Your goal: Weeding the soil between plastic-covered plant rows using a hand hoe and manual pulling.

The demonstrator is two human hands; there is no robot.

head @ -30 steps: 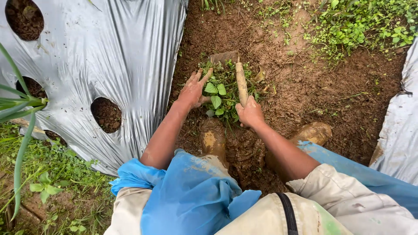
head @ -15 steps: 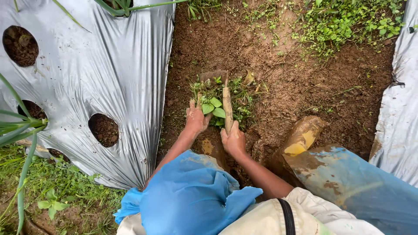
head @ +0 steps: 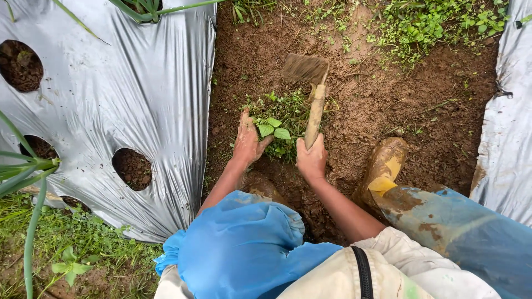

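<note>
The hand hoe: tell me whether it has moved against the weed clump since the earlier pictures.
Yes. The hand hoe, gripped by the right hand, now reaches past the weed clump, blade on bare soil beyond it.

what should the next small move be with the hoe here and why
Probably draw the hoe back through the soil toward the weed clump. Its blade sits in the dirt just beyond the clump, the right hand has a grip on the handle, and the left hand rests against the weeds' near side.

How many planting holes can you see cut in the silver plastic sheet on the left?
3 in the plastic sheet: the top hole at the upper left edge, the middle hole at the left edge behind green leaves, and the lower hole nearest the left hand. More may lie outside the view.
</note>
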